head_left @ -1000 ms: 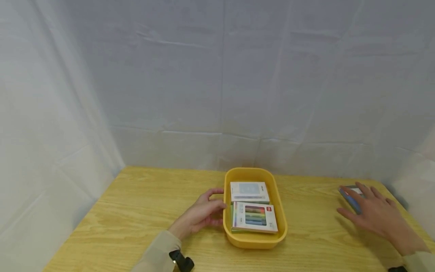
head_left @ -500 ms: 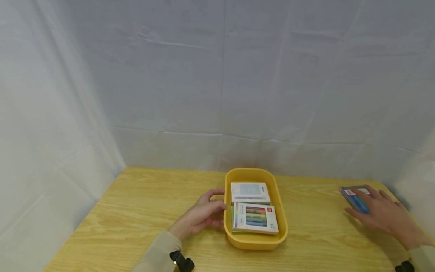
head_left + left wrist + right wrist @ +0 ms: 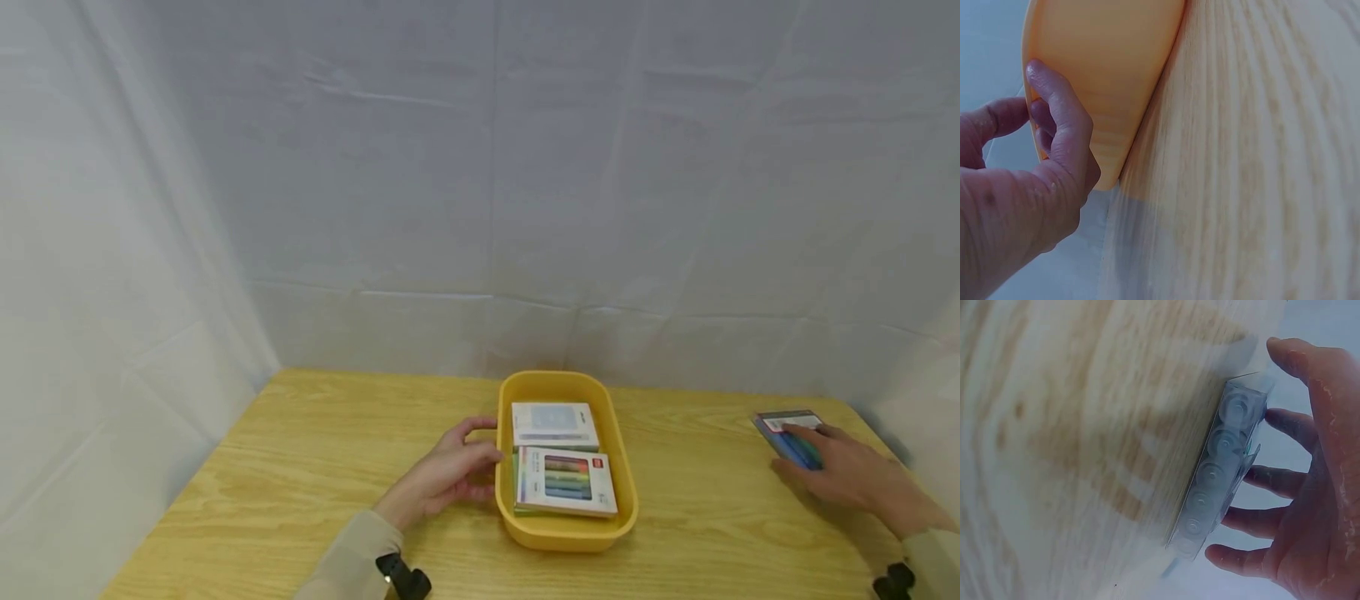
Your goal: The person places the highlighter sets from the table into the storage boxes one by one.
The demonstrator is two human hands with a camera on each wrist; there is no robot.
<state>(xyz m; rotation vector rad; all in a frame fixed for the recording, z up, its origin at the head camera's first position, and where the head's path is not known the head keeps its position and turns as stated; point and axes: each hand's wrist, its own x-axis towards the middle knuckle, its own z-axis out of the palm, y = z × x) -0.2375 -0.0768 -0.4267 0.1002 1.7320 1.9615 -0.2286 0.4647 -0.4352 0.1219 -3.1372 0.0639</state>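
Note:
Near the table's middle stands a yellow basket [image 3: 570, 542]. My left hand [image 3: 450, 473] holds its left rim, thumb and fingers curled against the edge in the left wrist view. Inside lie a white box [image 3: 567, 482] with a window showing coloured sticks, and another white box [image 3: 553, 423] behind it. At the far right, a flat clear pack of markers [image 3: 787, 437], blue and green, lies on the table. My right hand [image 3: 855, 471] rests over its right part, fingers extended. In the right wrist view several round ends show through the pack [image 3: 1211, 474], fingertips on its upper face, thumb apart.
The wooden table [image 3: 322, 450] ends against a pale hanging sheet [image 3: 420, 208] at the back. More white sheeting [image 3: 112, 292] hangs at the left. Dark straps [image 3: 403, 577] sit on both wrists.
My right hand has shifted slightly right and drawn back over the clear pack, uncovering more of it. The left hand stays at the basket's rim.

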